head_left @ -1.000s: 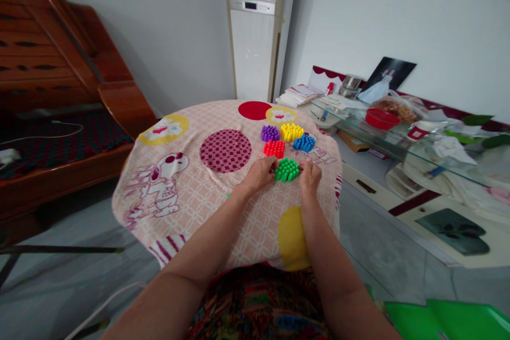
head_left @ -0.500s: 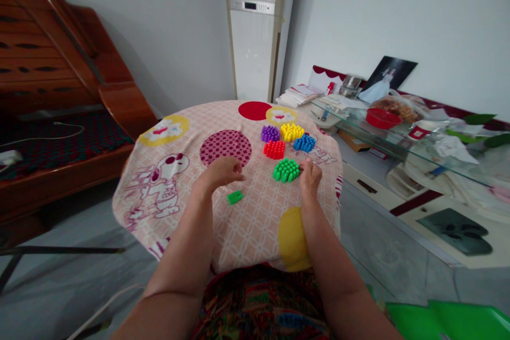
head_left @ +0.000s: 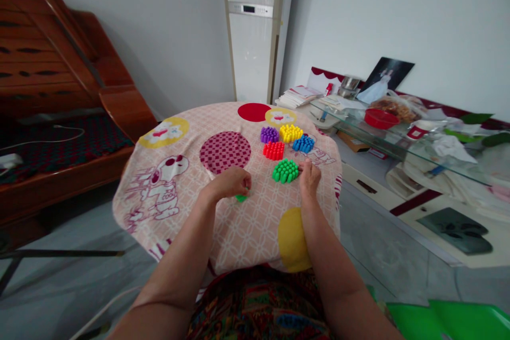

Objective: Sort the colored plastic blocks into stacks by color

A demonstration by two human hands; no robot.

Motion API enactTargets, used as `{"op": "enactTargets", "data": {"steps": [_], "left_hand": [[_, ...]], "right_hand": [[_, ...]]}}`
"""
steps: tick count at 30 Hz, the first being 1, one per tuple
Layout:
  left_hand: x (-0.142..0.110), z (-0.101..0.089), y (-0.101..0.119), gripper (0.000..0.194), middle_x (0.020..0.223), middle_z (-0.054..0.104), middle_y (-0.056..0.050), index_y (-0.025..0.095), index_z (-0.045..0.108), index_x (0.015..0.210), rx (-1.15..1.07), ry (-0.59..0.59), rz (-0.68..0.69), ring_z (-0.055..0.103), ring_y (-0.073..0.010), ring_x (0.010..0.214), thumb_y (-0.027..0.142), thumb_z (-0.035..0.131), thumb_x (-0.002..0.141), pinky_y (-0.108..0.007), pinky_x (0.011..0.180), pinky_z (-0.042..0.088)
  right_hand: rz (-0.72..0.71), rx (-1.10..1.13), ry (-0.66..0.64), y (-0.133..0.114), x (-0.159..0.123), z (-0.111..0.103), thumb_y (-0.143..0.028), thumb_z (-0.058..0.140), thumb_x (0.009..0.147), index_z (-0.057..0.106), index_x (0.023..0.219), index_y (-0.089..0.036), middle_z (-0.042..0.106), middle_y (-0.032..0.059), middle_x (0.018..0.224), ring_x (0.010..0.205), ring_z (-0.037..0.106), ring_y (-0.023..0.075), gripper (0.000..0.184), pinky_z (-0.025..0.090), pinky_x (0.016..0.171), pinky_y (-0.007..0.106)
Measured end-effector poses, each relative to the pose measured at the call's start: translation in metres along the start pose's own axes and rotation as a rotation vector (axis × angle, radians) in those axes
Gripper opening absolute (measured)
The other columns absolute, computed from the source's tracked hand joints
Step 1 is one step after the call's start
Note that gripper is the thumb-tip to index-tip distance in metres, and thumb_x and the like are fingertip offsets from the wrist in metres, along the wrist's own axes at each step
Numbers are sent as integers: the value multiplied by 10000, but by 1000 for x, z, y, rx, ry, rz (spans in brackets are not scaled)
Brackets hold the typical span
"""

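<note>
My left hand (head_left: 231,183) is closed over a small flat green piece (head_left: 241,198) on the tablecloth, its fingers pinching the far end and hiding most of it. My right hand (head_left: 309,179) rests at the right edge of a cluster of green pegs (head_left: 285,170), thumb and fingers pressed together; whatever they may hold is too small to make out. Behind the green cluster stand similar upright groups: red pegs (head_left: 274,151), blue pegs (head_left: 303,143), purple pegs (head_left: 270,134) and yellow pegs (head_left: 290,133).
A patterned pink cloth (head_left: 179,239) covers the round table. To the right, a glass shelf (head_left: 398,143) holds a red bowl (head_left: 381,118), papers and bags. A wooden bench (head_left: 79,90) is at left, and a white cabinet-like appliance (head_left: 251,53) stands beyond the table.
My left hand has moved right and down onto the green piece, closing over it, and the piece sits slightly farther right. My right hand has stayed beside the green pegs.
</note>
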State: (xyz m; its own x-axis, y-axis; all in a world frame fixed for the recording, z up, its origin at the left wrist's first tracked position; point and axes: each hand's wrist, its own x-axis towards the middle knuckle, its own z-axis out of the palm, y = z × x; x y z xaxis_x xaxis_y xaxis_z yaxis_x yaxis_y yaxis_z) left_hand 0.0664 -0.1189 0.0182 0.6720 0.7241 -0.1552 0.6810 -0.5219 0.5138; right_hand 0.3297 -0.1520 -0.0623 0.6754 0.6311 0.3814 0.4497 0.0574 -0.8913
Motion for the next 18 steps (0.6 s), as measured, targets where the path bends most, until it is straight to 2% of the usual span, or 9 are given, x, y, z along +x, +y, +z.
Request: {"op": "enactTargets", "data": {"steps": [4, 7, 13, 18], "left_hand": [[20, 5, 19, 59, 689, 699, 13, 168, 689, 781, -129, 185, 145, 635, -129, 662, 157, 654, 735, -215, 642, 426], [36, 21, 37, 61, 733, 698, 6, 166, 688, 803, -118, 300, 224, 626, -130, 690, 154, 677, 744, -218, 657, 433], [55, 58, 52, 102, 829, 680, -21, 173, 685, 843, -7, 384, 282, 611, -148, 749, 120, 691, 755, -246, 690, 441], [53, 63, 51, 115, 867, 652, -32, 167, 649, 850, -22, 474, 310, 588, -149, 762, 131, 694, 751, -254, 686, 435]], "right_hand": [[7, -11, 0, -1, -2, 0, -542, 293, 940, 714, 746, -159, 746, 159, 787, 779, 691, 264, 602, 526, 754, 366], [6, -21, -6, -2, -2, -1, -522, 292, 945, 730, 779, -147, 752, 170, 816, 790, 695, 265, 600, 530, 766, 367], [25, -29, -29, -1, 0, -1, -503, 286, 947, 751, 846, -114, 756, 194, 862, 812, 708, 271, 614, 537, 761, 365], [44, -26, -35, -4, -1, -2, -502, 291, 946, 751, 865, -112, 760, 193, 891, 828, 713, 270, 608, 540, 783, 369]]}}
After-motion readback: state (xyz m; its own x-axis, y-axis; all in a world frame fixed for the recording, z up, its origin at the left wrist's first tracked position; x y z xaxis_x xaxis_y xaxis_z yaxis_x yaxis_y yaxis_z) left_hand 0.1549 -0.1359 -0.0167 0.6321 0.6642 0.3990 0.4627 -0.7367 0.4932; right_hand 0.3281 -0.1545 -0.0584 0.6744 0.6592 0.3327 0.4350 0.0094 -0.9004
